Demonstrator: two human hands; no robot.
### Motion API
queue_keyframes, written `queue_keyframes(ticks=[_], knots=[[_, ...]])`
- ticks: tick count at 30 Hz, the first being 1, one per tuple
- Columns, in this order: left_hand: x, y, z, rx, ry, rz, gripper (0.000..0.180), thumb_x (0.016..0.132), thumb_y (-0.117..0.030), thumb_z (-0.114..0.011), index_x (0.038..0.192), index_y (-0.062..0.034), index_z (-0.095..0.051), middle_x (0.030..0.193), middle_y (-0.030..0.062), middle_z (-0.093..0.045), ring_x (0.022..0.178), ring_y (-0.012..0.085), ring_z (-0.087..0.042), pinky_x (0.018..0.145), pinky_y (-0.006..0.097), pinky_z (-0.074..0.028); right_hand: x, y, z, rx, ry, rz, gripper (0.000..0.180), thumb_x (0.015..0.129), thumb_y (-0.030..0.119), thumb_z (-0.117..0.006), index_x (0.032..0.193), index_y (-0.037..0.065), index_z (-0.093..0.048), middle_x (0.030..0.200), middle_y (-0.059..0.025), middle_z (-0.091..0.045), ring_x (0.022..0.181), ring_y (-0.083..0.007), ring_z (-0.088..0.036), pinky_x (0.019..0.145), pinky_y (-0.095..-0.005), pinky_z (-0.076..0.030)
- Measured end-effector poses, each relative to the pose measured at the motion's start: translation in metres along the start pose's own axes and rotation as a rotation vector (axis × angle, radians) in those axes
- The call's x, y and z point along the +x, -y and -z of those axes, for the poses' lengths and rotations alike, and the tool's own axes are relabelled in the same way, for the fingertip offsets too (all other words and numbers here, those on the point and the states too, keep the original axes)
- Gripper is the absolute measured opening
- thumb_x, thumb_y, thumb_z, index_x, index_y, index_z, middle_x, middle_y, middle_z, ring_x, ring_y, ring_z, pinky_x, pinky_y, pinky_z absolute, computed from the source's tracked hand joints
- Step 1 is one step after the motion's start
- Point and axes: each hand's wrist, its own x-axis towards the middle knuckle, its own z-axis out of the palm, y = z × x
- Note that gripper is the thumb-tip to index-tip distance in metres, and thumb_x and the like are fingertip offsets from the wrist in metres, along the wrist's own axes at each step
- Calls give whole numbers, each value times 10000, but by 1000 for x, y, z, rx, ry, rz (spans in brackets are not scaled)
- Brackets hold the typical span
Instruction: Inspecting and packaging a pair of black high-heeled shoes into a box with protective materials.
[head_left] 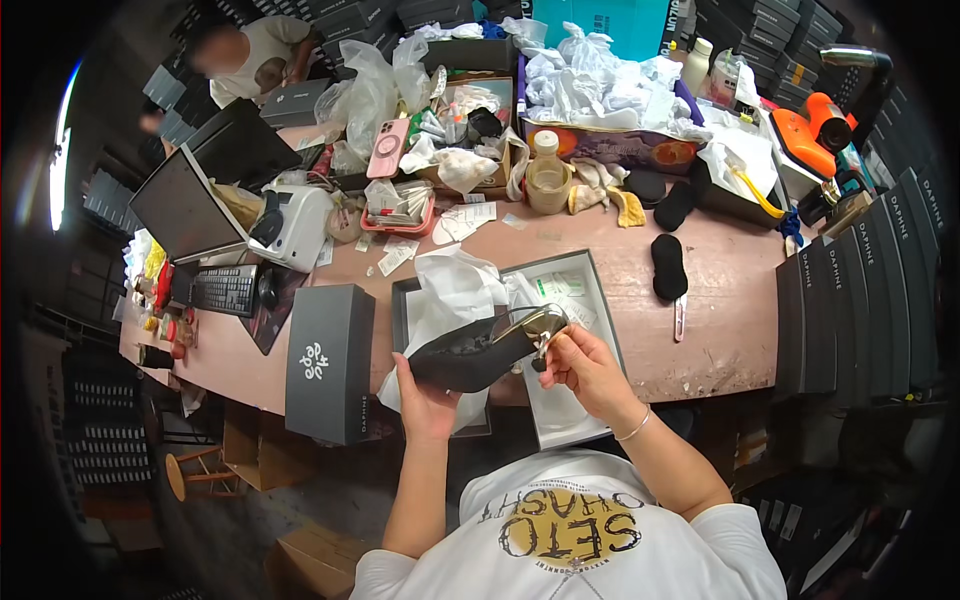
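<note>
1 black keyboard [224, 290] beside 1 mouse [267, 290]; 1 pink phone [388, 148].

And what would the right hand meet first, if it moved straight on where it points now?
The black shoe, which the right hand seemingly touches at its back end; beyond, depth is unclear.

Your left hand [428, 405] supports one end of a black shoe [462, 358]; your right hand [586, 372] pinches the other. From the shoe, a dark box [330, 350] lies at nine o'clock, a black pad [669, 267] at two.
</note>
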Motion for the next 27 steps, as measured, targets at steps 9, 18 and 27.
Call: queue_keyframes(ticks=[9,18,27], knots=[[-3,2,-15,-16,-105,-20,446,908,-546,-540,1011,-123,-637,981,12,-682,880,147,-664,663,271,-549,6,7,2,20,-22,-18,256,1030,234,-408,1036,23,-552,879,-42,-630,708,-96,-619,663,-233,-519],[-1,7,-5,-113,-74,131,351,901,-476,-578,964,-135,-637,856,6,-667,635,133,-574,510,239,-468,7,13,0,44,-61,-6,245,1011,149,-422,1167,-10,-525,918,-63,-635,705,-111,-629,651,-234,-522],[-10,-18,-17,87,12,-355,408,969,-443,-474,1099,-73,-585,1045,67,-643,888,175,-639,678,324,-556,-25,-59,33,-1652,-44,210,830,752,199,-739,1419,-13,-293,1308,-238,-435,1150,-393,-489,934,-465,-424]])
